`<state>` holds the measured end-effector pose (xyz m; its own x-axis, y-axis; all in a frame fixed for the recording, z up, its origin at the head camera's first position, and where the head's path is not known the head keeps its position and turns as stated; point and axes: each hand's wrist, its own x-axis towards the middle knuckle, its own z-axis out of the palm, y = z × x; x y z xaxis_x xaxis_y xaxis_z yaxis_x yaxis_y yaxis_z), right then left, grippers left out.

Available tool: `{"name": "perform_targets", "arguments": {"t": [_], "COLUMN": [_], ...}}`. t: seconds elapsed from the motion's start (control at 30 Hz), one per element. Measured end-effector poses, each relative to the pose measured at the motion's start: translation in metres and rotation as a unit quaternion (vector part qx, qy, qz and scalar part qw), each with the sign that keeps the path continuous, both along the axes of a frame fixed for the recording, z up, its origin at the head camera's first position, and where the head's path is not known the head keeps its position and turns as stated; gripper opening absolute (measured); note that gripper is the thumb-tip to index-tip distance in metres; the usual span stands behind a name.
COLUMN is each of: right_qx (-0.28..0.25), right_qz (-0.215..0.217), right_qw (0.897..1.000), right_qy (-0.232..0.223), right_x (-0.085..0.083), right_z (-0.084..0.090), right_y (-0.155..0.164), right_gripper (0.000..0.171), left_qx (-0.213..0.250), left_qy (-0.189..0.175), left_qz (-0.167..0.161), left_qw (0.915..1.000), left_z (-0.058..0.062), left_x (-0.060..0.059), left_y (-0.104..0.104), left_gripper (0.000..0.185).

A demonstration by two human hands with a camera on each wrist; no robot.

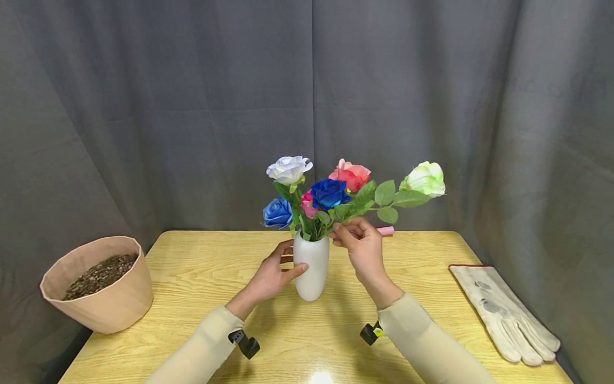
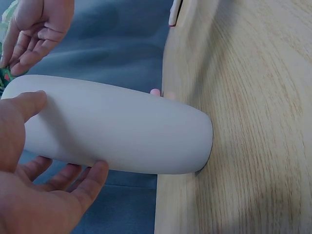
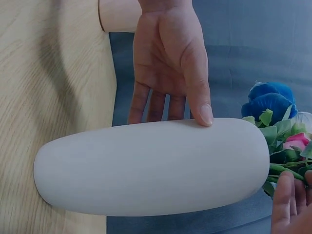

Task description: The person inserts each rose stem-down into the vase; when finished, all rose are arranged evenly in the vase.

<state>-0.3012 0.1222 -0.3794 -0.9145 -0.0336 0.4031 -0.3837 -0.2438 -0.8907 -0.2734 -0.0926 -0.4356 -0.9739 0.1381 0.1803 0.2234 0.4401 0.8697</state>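
A white vase (image 1: pixel 311 269) stands upright on the wooden table. My left hand (image 1: pixel 273 274) holds its left side, thumb on the front and fingers reaching behind. Just right of the mouth, my right hand (image 1: pixel 362 245) pinches a green stem (image 3: pixel 287 170) between thumb and fingers. That stem leans right towards a pale green-white rose (image 1: pixel 426 179). Out of the vase rise a white rose (image 1: pixel 289 169), a light blue rose (image 1: pixel 278 212), a dark blue rose (image 1: pixel 330 193), a coral rose (image 1: pixel 352 175) and a partly hidden pink flower (image 1: pixel 308 204). The lower stems are hidden inside the vase.
A peach-coloured pot (image 1: pixel 110 304) with dark soil stands at the table's left edge. At the right edge lies a pale work glove (image 1: pixel 503 312). A pink object (image 1: pixel 386 230) lies at the back edge, partly behind the right hand. Grey curtains (image 1: pixel 230 106) surround the table (image 1: pixel 201 266).
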Motion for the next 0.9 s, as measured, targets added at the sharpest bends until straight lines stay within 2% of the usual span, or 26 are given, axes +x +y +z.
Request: {"name": "perform_targets", "arguments": {"t": [0.13,0.37,0.47,0.67,0.9], "right_qx": [0.001,-0.072,-0.083,-0.067,-0.023], "right_qz": [-0.003,-0.005,-0.004,0.0,0.003], "right_qw": [1.0,0.997,0.996,0.997,0.999], "right_qy": [-0.015,-0.015,-0.014,-0.029,-0.042], "right_x": [-0.0006,-0.0017,-0.0021,-0.0017,-0.0046], "right_z": [-0.0008,-0.0024,-0.0022,-0.0005,-0.002], "right_y": [0.0001,0.0,0.0,0.0001,-0.0011], "right_gripper": [0.01,0.012,0.012,0.013,0.01], "left_qx": [-0.002,-0.006,-0.008,-0.006,0.004], "left_qy": [0.0,0.003,0.004,0.006,0.002], "left_qz": [-0.001,0.0,0.0,-0.001,-0.003], "left_qw": [1.0,1.0,1.0,1.0,1.0], "left_z": [-0.0001,-0.0007,-0.0011,-0.0009,-0.0001], "left_x": [0.0006,0.0006,0.0003,-0.0001,-0.0006], "left_y": [0.0001,-0.0002,-0.0003,-0.0002,0.0005], "left_gripper": [0.072,0.071,0.071,0.071,0.071]}}
